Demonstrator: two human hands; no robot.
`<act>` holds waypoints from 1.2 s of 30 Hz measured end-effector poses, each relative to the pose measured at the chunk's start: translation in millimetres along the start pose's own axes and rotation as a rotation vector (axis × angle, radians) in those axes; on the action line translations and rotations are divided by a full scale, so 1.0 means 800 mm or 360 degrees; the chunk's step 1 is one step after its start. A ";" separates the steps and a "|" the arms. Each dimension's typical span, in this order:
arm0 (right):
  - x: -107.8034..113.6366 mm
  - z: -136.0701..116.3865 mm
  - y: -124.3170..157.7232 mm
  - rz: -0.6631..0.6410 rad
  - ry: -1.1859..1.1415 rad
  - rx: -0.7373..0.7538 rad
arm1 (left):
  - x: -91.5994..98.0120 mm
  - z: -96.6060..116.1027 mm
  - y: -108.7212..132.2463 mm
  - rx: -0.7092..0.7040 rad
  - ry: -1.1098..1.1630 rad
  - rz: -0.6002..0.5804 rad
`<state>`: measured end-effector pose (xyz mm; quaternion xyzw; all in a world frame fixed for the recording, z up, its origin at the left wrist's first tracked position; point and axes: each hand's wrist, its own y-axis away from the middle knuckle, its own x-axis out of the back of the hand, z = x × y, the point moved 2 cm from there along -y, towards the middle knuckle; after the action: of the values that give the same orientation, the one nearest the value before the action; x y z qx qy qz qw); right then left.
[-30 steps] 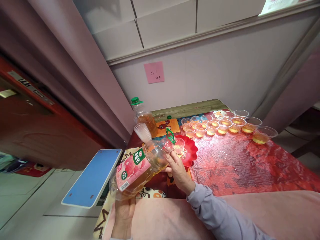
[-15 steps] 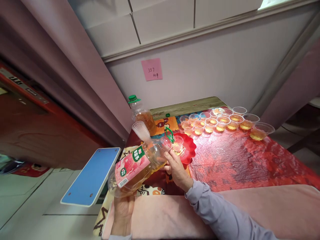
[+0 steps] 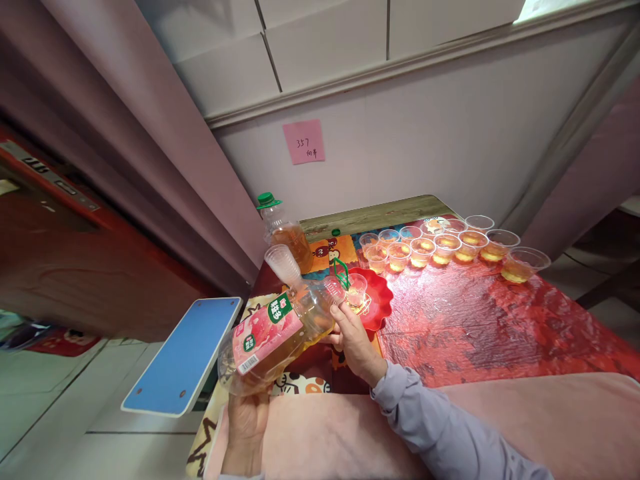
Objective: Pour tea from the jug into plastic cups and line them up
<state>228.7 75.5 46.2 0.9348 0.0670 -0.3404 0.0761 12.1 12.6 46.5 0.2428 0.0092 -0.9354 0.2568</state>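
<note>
Bottle (image 3: 270, 333) tilted in both hands (image 3: 356, 339) — toward cup (image 3: 357, 288), in red dish (image 3: 383, 304)

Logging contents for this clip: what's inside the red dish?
A clear cup stands in the red dish; the tilted bottle and right hand cover the dish's near-left part.

Amber liquid (image 3: 300, 350) shows in the juice bottle (image 3: 313, 308), whose pink label (image 3: 267, 337) carries dark green patches and whose handle (image 3: 347, 275) is bright green. The scalloped dish (image 3: 384, 300) is red, the sleeve (image 3: 430, 413) lavender, the cloth (image 3: 320, 433) pale pink, the board (image 3: 185, 357) blue (edged in white).
</note>
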 end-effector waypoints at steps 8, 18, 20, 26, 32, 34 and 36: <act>-0.001 0.000 0.000 -0.0017 -0.0084 -0.0062 | 0.010 -0.005 -0.004 0.0051 0.0013 0.0044; 0.000 0.000 -0.001 -0.0013 -0.0082 -0.0085 | 0.005 -0.003 0.000 0.0058 0.0000 0.0108; 0.000 0.000 -0.001 -0.0017 -0.0089 -0.0086 | 0.005 -0.004 0.000 0.0068 0.0035 0.0131; -0.003 -0.003 0.001 -0.0001 -0.0099 -0.0089 | -0.007 0.003 0.009 0.0071 0.0055 0.0096; -0.005 -0.006 0.003 0.0018 -0.0058 -0.0098 | -0.017 0.013 0.014 0.0019 0.0012 0.0052; -0.005 -0.007 0.003 0.0020 -0.0066 -0.0102 | -0.016 0.013 0.013 0.0018 -0.0032 0.0046; -0.005 -0.007 0.003 0.0017 -0.0080 -0.0104 | -0.017 0.014 0.012 -0.0001 -0.0050 0.0030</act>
<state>229.4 73.8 53.0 0.9233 0.0711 -0.3609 0.1102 21.9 8.6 63.5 0.2282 0.0032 -0.9366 0.2659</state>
